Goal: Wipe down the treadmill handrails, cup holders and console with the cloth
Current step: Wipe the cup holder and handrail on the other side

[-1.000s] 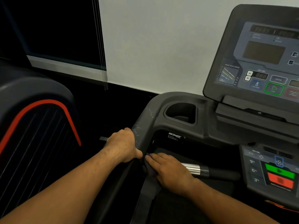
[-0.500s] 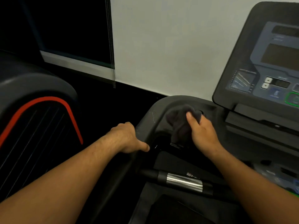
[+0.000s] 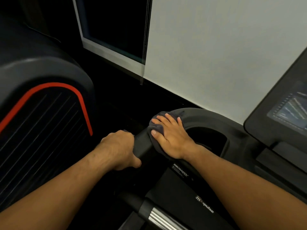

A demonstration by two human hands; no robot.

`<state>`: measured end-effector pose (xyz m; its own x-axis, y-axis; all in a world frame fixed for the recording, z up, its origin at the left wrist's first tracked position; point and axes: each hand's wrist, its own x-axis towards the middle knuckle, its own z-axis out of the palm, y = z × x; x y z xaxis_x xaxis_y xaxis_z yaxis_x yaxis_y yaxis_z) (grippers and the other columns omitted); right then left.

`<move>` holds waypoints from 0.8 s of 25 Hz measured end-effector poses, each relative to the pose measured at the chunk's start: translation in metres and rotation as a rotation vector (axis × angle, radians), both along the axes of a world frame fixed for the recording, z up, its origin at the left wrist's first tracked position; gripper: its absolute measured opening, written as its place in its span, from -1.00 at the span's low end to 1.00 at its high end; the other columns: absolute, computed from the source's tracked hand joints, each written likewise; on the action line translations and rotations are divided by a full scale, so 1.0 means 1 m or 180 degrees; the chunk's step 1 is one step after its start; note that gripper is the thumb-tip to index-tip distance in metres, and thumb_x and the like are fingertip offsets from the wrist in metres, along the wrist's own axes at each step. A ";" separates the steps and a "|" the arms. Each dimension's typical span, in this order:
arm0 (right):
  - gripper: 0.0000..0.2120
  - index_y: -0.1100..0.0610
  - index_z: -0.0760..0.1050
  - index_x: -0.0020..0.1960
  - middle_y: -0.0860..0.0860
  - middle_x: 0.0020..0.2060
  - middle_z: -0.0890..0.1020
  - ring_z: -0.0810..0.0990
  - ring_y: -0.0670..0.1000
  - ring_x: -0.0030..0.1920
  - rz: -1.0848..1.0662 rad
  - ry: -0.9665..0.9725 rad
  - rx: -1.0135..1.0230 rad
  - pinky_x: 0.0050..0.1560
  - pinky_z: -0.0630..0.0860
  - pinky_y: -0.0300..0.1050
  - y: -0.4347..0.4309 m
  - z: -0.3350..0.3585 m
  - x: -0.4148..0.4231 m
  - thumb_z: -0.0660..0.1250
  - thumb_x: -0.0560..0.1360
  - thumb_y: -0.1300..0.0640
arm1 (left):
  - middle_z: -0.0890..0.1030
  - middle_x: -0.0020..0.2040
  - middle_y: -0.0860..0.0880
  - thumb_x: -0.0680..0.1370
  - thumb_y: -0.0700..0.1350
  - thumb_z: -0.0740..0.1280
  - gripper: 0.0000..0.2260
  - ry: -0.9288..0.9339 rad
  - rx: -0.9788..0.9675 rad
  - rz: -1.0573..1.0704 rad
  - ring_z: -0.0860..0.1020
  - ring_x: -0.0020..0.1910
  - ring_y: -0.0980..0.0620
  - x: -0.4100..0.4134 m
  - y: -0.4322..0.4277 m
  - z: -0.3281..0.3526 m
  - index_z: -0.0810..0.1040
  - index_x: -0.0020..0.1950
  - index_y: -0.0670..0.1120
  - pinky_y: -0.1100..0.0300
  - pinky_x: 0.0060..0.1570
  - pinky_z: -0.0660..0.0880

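Observation:
My left hand [image 3: 119,149] grips the black left handrail [image 3: 143,146] of the treadmill, fingers curled round it. My right hand [image 3: 169,136] presses a dark grey cloth [image 3: 155,128] flat onto the handrail's upper corner, just left of the cup holder [image 3: 211,140]; its fingers lie spread and nearly straight over the cloth. Only a corner of the console [image 3: 285,110] shows at the right edge.
Another machine with a black shroud and red stripe [image 3: 49,90] stands close on the left. A heart-rate bar with a metal sensor [image 3: 159,218] crosses the bottom. A white wall [image 3: 216,47] and a dark window [image 3: 116,27] lie behind.
My right hand has carried the cloth from the lower bar up over the cup holder and onto the handrail's corner. The camera view has turned left. My left hand keeps its grip.

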<state>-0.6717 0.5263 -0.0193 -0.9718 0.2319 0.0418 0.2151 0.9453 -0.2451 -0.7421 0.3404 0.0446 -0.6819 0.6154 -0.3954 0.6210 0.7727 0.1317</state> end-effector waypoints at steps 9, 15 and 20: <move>-0.48 0.15 0.60 -0.04 0.12 -0.03 0.66 0.57 0.15 0.06 0.0023 -0.0153 0.0504 0.09 0.41 0.03 -0.009 0.018 -0.051 -0.02 0.58 -0.15 | 0.55 -0.09 0.04 0.33 0.25 0.50 -0.49 -0.0094 0.0059 0.0092 0.56 -0.16 0.08 -0.003 -0.001 -0.003 0.49 0.10 -0.02 0.21 -0.21 0.53; -0.40 -0.02 0.15 0.55 -0.11 0.54 0.16 -0.05 -0.06 0.55 0.0161 0.0032 -0.0163 0.50 -0.22 -0.10 -0.027 -0.005 0.017 -0.06 0.56 -0.21 | 0.56 -0.03 0.01 0.35 0.24 0.49 -0.51 0.0082 -0.0026 0.0057 0.57 -0.09 0.03 -0.002 -0.001 -0.004 0.51 0.11 -0.04 0.18 -0.17 0.52; -0.58 0.06 0.52 -0.22 0.04 -0.14 0.64 0.56 0.10 0.02 -0.0207 -0.0230 0.0281 0.16 0.37 0.03 -0.019 0.014 -0.053 0.03 0.58 -0.13 | 0.55 -0.06 0.00 0.37 0.24 0.47 -0.51 0.0031 0.0026 0.0012 0.56 -0.13 0.03 -0.002 -0.004 -0.008 0.49 0.10 -0.05 0.18 -0.21 0.52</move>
